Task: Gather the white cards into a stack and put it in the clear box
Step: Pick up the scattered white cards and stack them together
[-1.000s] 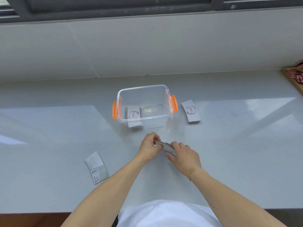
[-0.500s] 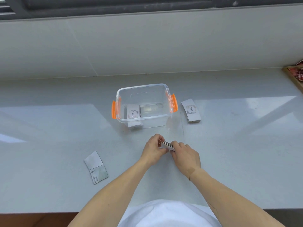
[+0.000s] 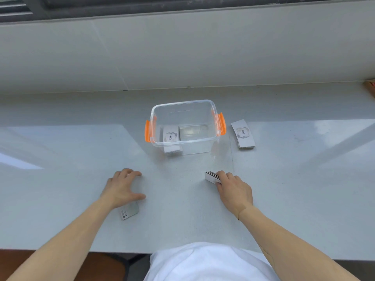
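Observation:
The clear box [image 3: 183, 146] with orange side latches stands open at the middle of the grey counter, with white cards [image 3: 171, 135] inside at its left. My right hand [image 3: 233, 190] grips a small stack of white cards [image 3: 211, 177] on edge, in front of the box and to its right. My left hand [image 3: 121, 186] hovers with fingers spread over a card [image 3: 129, 212] lying at the front left, hiding most of it. Another stack of cards [image 3: 242, 136] lies to the right of the box.
A grey wall rises behind the counter [image 3: 304, 189], under a dark window frame. A brown tray corner [image 3: 369, 86] shows at the far right edge. The counter's front edge runs just before my white shirt.
My hands have parted: the left let go of the stack and swung left over the front-left card, while the right kept the stack and shifted slightly right.

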`<state>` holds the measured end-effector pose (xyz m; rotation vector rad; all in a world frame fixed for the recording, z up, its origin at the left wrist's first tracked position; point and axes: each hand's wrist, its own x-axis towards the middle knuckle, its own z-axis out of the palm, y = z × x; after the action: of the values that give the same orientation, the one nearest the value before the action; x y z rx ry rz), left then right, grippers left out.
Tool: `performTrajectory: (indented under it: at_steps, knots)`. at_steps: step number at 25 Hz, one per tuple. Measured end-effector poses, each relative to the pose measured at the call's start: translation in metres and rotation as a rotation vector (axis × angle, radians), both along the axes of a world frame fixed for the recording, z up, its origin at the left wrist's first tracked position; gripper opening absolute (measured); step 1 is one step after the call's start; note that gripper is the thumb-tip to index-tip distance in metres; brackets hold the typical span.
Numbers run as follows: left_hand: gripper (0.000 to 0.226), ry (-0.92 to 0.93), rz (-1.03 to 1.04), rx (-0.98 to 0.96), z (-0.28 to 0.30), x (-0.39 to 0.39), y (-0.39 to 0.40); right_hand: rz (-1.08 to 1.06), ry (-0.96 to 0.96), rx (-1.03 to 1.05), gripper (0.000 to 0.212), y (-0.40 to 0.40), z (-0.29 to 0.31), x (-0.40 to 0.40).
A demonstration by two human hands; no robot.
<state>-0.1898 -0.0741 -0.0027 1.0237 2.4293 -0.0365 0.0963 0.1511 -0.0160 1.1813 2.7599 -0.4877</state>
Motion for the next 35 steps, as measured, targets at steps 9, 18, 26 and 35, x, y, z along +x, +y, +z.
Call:
performTrajectory:
  at_steps: [9, 18, 26, 35]
  knots:
    - [0.112, -0.048, 0.116, -0.078, -0.005, -0.013, -0.04, 0.009, 0.002, 0.014, 0.021, 0.001, -0.002, 0.0]
    - [0.059, -0.093, 0.176, 0.083, -0.005, -0.012, -0.019, 0.001, 0.018, -0.001, 0.022, 0.001, -0.001, 0.0]
    - [0.025, -0.461, 0.259, 0.426, 0.016, 0.03, 0.044, -0.011, 0.011, -0.041, 0.037, 0.001, 0.001, 0.001]
    - [0.03, -0.534, 0.248, 0.54, -0.006, 0.105, 0.108, -0.018, 0.058, -0.063, 0.042, -0.001, 0.002, 0.002]
